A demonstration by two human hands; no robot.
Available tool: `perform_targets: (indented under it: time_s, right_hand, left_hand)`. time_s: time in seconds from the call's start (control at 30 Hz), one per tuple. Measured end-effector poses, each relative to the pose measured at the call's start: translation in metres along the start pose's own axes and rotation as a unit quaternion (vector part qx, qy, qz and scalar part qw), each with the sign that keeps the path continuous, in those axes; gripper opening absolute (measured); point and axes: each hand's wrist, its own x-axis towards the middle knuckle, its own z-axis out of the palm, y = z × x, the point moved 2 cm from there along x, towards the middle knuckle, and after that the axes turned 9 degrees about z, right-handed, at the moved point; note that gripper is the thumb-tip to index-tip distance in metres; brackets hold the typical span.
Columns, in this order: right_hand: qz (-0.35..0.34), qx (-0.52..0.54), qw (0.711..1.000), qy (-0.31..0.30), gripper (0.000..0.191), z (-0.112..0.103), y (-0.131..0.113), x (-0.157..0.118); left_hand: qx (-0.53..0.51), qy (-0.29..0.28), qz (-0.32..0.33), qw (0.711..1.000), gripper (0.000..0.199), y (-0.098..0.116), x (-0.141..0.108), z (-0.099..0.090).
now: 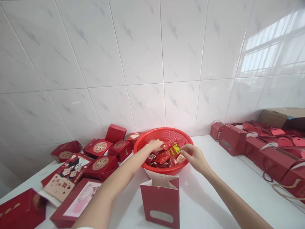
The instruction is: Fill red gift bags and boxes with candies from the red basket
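Note:
A red plastic colander (188, 136) against the wall holds a heap of wrapped snacks, mostly red packets (164, 156). My left hand (156, 145) reaches over its left side with fingers curled down among the packets; its fingertips are partly hidden, and what they grip cannot be made out. On the right side of the heap, the thumb and fingertips of my right hand (194, 156) pinch at the edge of a yellow packet (175, 149). An upright red paper gift box (159, 198) stands in front of the colander, its top open and an oval window low on its front.
Several red decorated boxes (100, 163) lie in a loose pile on the left of the white table (202, 197). Rows of red gift boxes with handles (269, 156) line the right side, beside a brown cardboard box (274, 118). A tiled wall (145, 105) rises behind.

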Motion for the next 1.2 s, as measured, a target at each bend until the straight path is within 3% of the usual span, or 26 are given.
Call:
perform_targets:
  time_s: [0.17,0.23,0.27,0.4,0.57,0.63,0.77,1.07,1.2]
  right_hand:
    - [0.036,0.095,0.995,0.013,0.025,-0.003,0.001,0.004]
    - [0.058,0.140,0.988,0.029,0.033,-0.003,0.000,0.006]
    - [0.069,0.162,0.984,0.035,0.038,-0.002,-0.002,0.008]
    - [0.102,0.228,0.968,0.028,0.049,0.002,-0.010,0.014]
    - [0.119,0.270,0.955,0.012,0.049,0.006,-0.013,0.019]
    - [0.121,0.281,0.952,0.024,0.051,0.006,-0.012,0.018]
    - [0.116,0.268,0.956,0.009,0.050,0.004,-0.011,0.017]
    - [0.143,0.283,0.946,-0.063,0.042,-0.006,-0.008,0.022]
    - [0.114,0.263,0.953,-0.101,0.043,-0.002,-0.018,0.019]
  left_hand:
    - [-0.125,0.123,0.005,0.985,0.039,0.001,-0.005,-0.024]
    - [-0.208,0.163,0.031,0.964,0.044,0.007,-0.010,-0.032]
    - [-0.279,0.176,0.048,0.943,0.045,0.011,-0.013,-0.035]
    - [-0.551,0.171,0.069,0.813,0.042,0.032,-0.025,-0.037]
    - [-0.630,0.140,0.047,0.763,0.051,0.052,-0.036,-0.031]
    - [-0.637,0.126,0.049,0.758,0.063,0.054,-0.039,-0.029]
    - [-0.605,0.123,0.039,0.786,0.082,0.050,-0.042,-0.024]
    - [-0.575,0.219,0.072,0.785,0.070,0.043,-0.039,-0.023]
    - [-0.562,0.194,0.079,0.800,0.070,0.042,-0.036,-0.020]
